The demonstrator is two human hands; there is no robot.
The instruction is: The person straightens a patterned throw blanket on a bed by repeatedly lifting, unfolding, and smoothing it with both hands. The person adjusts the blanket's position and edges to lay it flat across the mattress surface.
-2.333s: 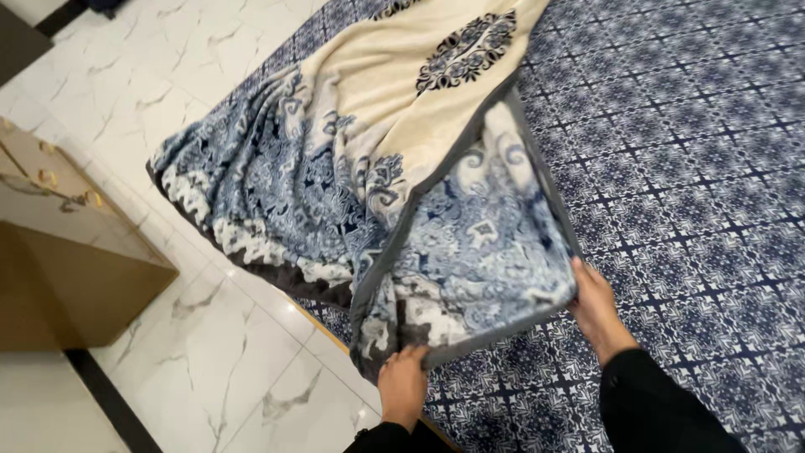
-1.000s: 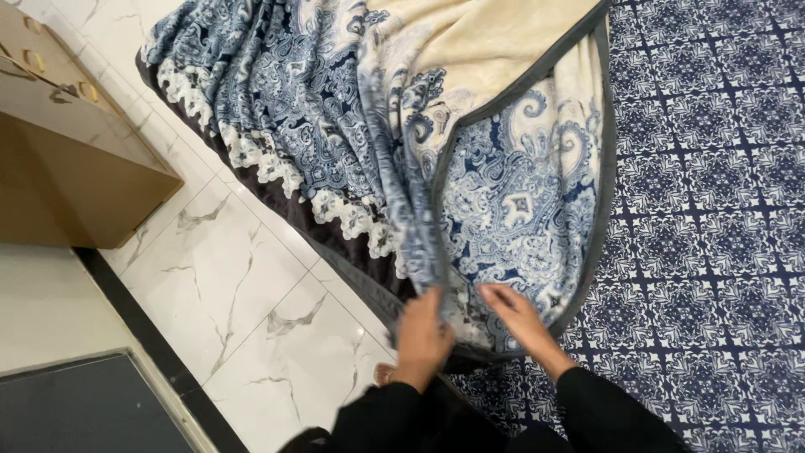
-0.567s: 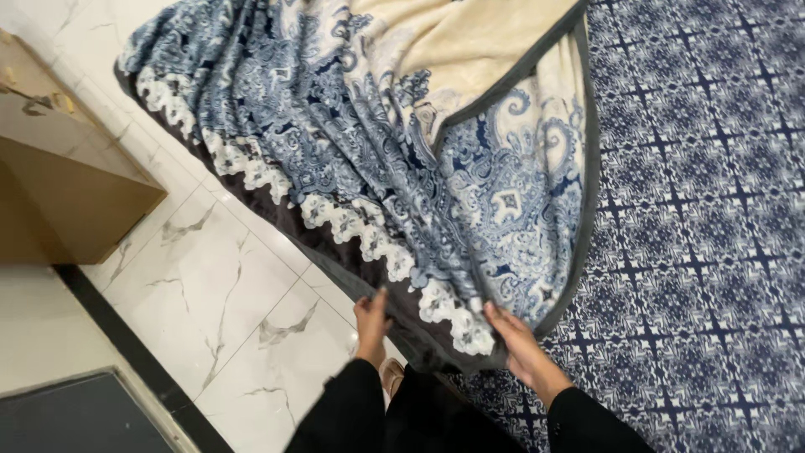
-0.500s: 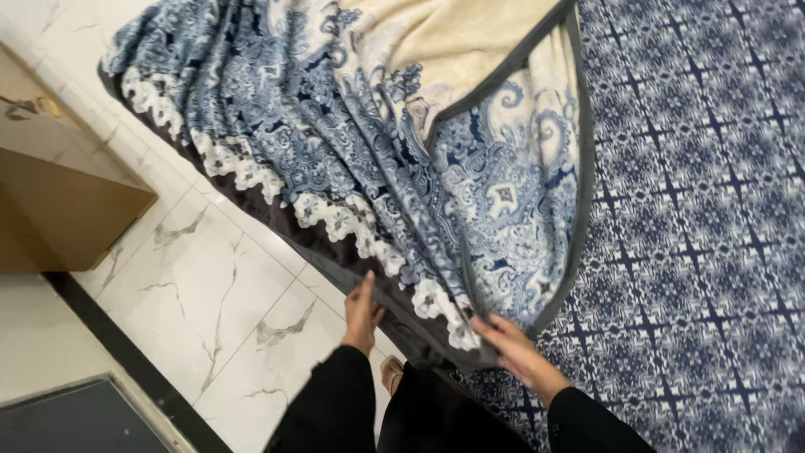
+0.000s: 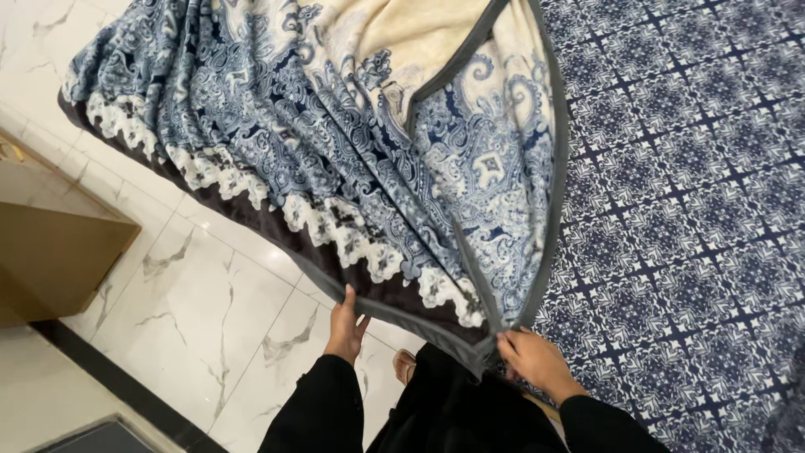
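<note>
Marble floor (image 5: 210,302) met a blue bedsheet (image 5: 696,168). Both hands pinched the blanket (image 5: 335,143) by its near edge: left hand (image 5: 345,320) under the grey hem, right hand (image 5: 537,362) closed on the corner.

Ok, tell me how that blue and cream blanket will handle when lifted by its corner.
The blanket is probably floppy: it folds and drapes off the bed. It looks thick and plush, so likely weighty. Both the left hand and right hand grip its edge.

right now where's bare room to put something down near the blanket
Bare bed sheet lies right of the blanket; bare marble floor lies between blanket and wooden cabinet. It is crowded near the left hand and right hand.
</note>
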